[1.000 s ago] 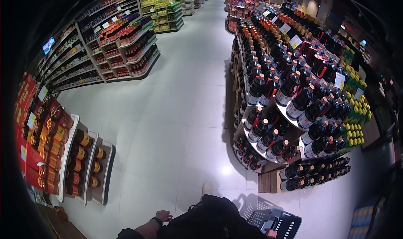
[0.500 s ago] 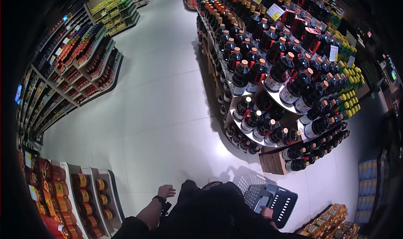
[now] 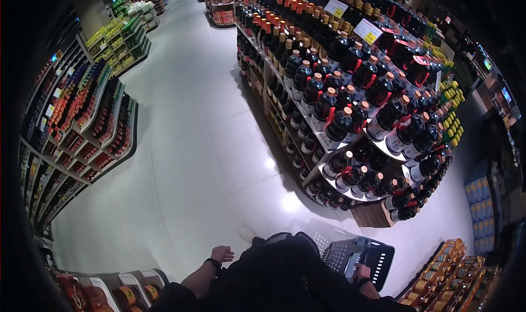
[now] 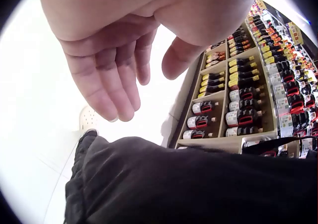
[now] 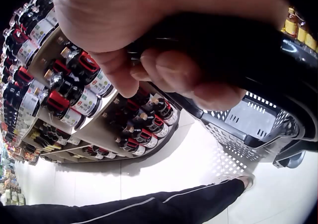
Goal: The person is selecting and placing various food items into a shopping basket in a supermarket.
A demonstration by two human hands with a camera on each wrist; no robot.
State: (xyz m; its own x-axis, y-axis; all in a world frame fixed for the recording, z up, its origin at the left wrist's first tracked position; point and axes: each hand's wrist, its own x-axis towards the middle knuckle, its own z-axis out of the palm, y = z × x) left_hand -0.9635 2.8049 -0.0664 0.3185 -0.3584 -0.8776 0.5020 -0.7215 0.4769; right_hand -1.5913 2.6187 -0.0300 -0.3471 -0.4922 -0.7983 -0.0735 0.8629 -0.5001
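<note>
My right hand (image 3: 362,272) is low at my side in the head view, next to a grey plastic shopping basket (image 3: 335,250) with perforated walls. In the right wrist view its fingers (image 5: 174,70) curl round a thick black handle (image 5: 218,42), with the basket and a small wheel (image 5: 294,160) below. My left hand (image 3: 222,254) hangs at the other side, a dark band on its wrist. The left wrist view shows that hand's fingers (image 4: 107,82) loosely bent and holding nothing, above a dark trouser leg (image 4: 144,179).
A tiered island of dark bottles (image 3: 350,120) with orange caps stands close on the right. Shelves of bottles (image 3: 90,123) line the left. Jars fill a rack (image 3: 129,293) at lower left, golden bottles (image 3: 446,271) another at lower right. A pale tiled aisle (image 3: 203,120) runs ahead.
The view has swung and moved forward, so the left shelves look nearer and the jar rack has dropped toward the bottom edge. My right hand stays at the basket handle; my left still hangs free.
</note>
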